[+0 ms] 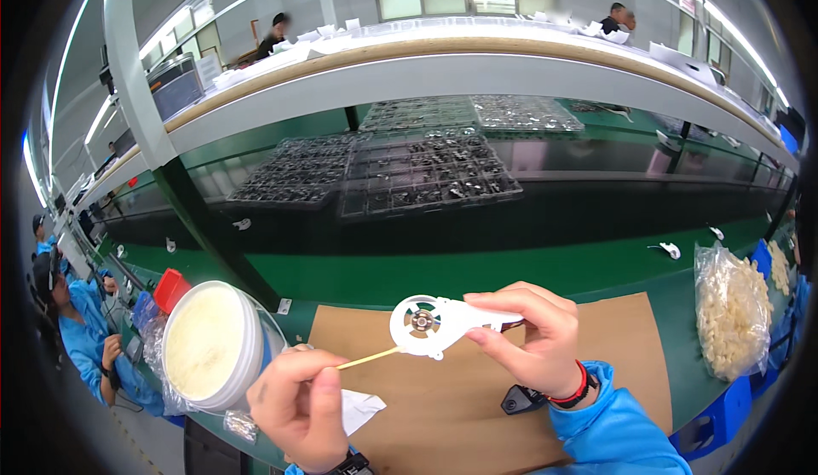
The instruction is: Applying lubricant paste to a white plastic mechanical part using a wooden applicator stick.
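Note:
My right hand [538,339] pinches the narrow end of a white plastic fan housing [453,316], thumb below and fingers on top. The housing's round end faces left, with a metal hub and openings in its middle. In my left hand [300,407], between thumb and fingers, is a thin yellow stick [371,357]. Its far tip touches the lower left rim of the housing. Both hands are over a brown cardboard sheet [609,356]. Left of my left hand stands a white bucket [248,371] full of a pale cream substance.
A crumpled white paper [361,407] lies by my left hand. A red bin [170,290] stands behind the bucket. At right is a clear bag of pale pieces [734,313]. Part-filled clear trays [430,177] lie beyond, under a raised shelf [426,70]. A co-worker [89,339] sits far left.

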Available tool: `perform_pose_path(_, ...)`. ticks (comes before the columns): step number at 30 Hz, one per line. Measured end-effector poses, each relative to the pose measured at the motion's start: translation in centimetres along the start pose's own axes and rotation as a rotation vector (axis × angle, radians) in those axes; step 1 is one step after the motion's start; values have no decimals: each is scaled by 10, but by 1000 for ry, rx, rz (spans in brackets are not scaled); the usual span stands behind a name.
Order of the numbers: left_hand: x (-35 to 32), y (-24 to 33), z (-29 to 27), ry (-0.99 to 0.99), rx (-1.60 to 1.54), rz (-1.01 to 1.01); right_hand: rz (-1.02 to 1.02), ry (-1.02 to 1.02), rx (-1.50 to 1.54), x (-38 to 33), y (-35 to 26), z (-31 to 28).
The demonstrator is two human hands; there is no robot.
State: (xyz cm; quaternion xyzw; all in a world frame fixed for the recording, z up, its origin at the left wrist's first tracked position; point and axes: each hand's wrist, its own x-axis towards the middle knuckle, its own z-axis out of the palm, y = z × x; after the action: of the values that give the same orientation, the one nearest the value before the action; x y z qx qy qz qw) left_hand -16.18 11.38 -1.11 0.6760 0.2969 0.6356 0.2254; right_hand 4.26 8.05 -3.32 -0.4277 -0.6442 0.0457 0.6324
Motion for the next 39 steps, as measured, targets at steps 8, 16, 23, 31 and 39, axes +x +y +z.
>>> perform_pose_path(8,2,-5,2,-129,95,60,-53,-23,-56,-2,-2,-1)
perform_pose_path(16,5,-2,6,-130,165,61,-89,-13,-59,-3,-4,-3)
perform_pose_path(23,4,-2,4,-169,161,58,-85,-21,-51,-4,-6,-3)
perform_pose_path(31,4,-1,2,-193,182,73,-88,-23,-57,-5,-8,-6)
perform_pose_path(39,3,-1,6,-144,238,168,-59,-27,-29,-5,-9,-6)
